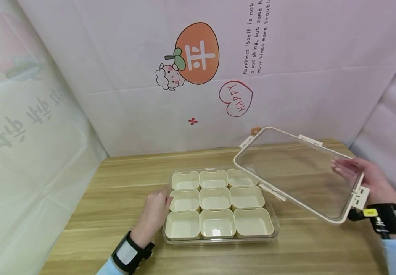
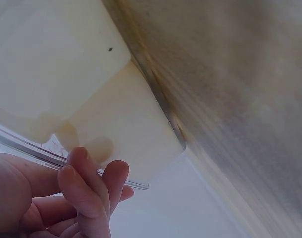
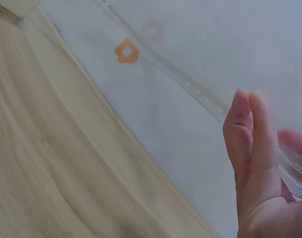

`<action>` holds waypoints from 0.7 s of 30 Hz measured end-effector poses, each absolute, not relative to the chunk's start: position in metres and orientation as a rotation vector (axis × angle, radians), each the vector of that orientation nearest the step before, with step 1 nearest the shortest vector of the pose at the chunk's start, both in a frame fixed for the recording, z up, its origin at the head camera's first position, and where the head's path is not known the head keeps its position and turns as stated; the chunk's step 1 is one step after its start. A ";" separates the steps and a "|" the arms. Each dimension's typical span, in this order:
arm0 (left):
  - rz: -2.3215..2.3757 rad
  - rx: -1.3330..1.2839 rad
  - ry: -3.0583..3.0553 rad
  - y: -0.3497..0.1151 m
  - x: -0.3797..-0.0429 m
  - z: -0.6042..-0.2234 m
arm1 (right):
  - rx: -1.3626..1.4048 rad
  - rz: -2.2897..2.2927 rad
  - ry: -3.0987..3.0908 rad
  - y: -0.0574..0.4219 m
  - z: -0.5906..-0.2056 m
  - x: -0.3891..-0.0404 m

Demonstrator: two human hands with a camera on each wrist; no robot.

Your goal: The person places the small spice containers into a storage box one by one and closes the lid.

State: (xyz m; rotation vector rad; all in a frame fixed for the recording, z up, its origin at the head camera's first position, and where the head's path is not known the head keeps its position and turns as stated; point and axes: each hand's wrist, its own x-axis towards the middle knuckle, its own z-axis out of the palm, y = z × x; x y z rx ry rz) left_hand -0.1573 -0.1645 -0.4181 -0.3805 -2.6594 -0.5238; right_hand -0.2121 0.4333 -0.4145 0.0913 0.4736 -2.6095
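Observation:
A clear storage box [image 1: 225, 241] stands on the table, holding several cream cups [image 1: 215, 199] in rows. My left hand [image 1: 155, 208] grips its left rim. In the left wrist view the curled fingers [image 2: 89, 186] of that hand are at the clear rim [image 2: 27, 149], with cream cups behind the wall. My right hand [image 1: 373, 177] holds a clear lid [image 1: 297, 175] with a white edge and white clips by its right end. The lid is tilted above the table, to the right of the box, its left corner over the back right cup. In the right wrist view the lid's edge [image 3: 185, 87] runs toward the hand.
The wooden table [image 1: 122, 187] meets a pale printed cloth [image 1: 132, 95] at its back edge. More cloth hangs on the left [image 1: 29, 152] and right sides.

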 end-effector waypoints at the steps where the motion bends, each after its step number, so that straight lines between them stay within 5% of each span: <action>1: -0.522 -0.379 -2.660 -0.165 -0.157 -0.418 | 0.082 -2.589 0.478 0.432 -0.413 -0.212; 21: -0.520 -0.396 -2.651 -0.165 -0.157 -0.419 | 0.074 -2.489 0.554 0.409 -0.406 -0.216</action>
